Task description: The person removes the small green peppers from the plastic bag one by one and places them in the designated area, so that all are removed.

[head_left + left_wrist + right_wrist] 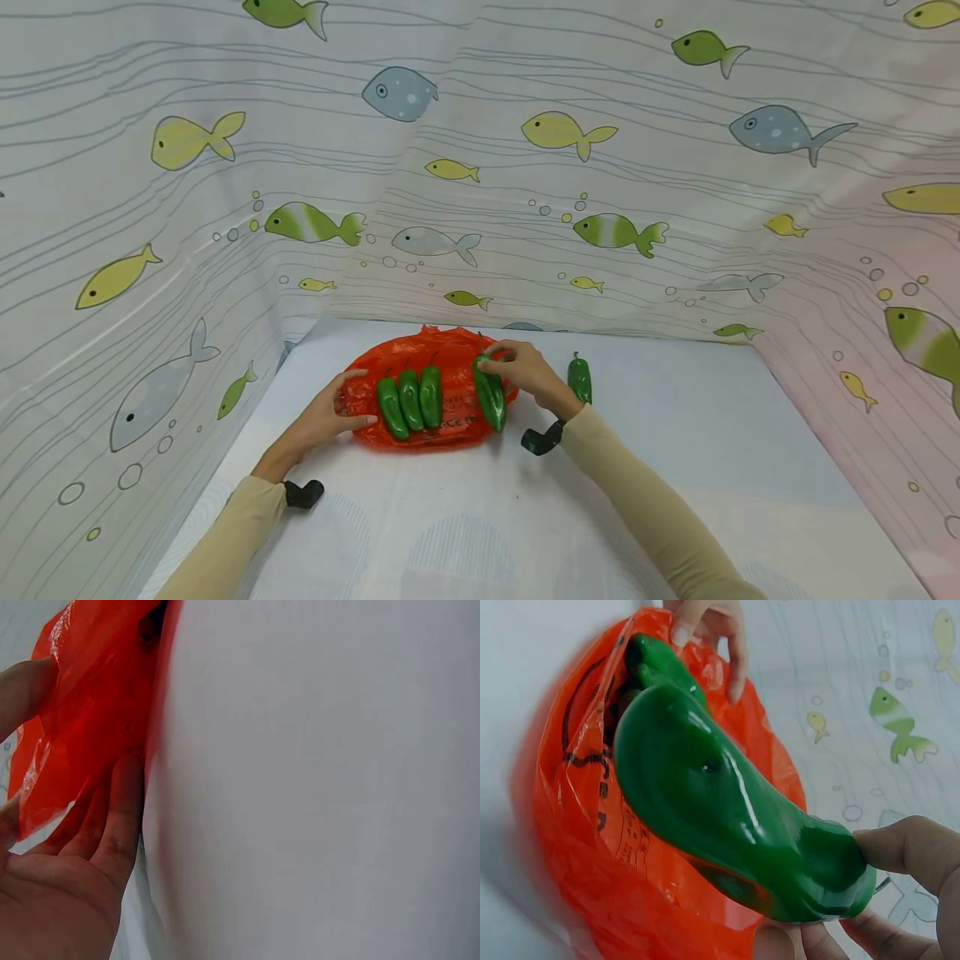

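Broadly, the head view shows a pale table (667, 433) beneath a white cloth (510, 192) patterned with fish and wavy lines, which hangs behind it and along both sides. Near the table's twelve o'clock side spreads a red plastic bag (457, 383). The left hand (326, 412) is at its nine o'clock edge, thumb and fingers spread wide and touching it. The right hand (525, 367) pinches the upper end of a slanting green pepper (491, 398) over the bag's three o'clock side; its tip points toward six. Three peppers (409, 402) stand in a row against the red plastic, at three o'clock from the left hand; whether they are inside is unclear. A lone pepper (579, 379) lies on the table at three o'clock from the right hand.

From the left wrist, white surface fills the three o'clock side. At eight o'clock the left hand's fingers are apart, their tips against the bag, which extends toward eleven.

From the right wrist, thumb and fingers close on the green pepper's stem end at four o'clock; its body reaches toward ten, across the bag.
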Available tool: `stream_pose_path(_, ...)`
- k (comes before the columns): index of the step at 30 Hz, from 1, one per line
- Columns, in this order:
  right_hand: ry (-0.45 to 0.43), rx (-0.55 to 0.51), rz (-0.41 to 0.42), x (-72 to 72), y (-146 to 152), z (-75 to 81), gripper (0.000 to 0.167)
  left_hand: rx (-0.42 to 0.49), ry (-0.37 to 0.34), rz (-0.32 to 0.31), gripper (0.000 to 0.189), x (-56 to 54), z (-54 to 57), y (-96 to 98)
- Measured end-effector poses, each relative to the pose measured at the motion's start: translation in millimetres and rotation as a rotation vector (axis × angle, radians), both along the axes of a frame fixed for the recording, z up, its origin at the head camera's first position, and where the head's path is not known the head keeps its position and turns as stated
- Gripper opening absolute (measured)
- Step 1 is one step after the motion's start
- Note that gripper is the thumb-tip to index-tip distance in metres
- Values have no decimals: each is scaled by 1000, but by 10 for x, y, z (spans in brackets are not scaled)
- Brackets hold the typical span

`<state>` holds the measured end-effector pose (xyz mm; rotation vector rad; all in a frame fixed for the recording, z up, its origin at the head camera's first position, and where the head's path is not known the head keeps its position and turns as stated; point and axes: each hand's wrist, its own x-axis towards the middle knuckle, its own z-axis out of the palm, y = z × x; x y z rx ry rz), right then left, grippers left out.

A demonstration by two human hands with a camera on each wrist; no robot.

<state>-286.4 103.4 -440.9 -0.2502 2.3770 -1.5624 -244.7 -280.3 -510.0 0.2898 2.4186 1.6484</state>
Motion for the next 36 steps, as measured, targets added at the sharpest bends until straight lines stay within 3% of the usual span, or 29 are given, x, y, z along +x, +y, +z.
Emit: stream_pose_path(36, 16, 30, -106, -36, 837, 28, 45, -13, -6, -1, 86, -12, 2, 2)
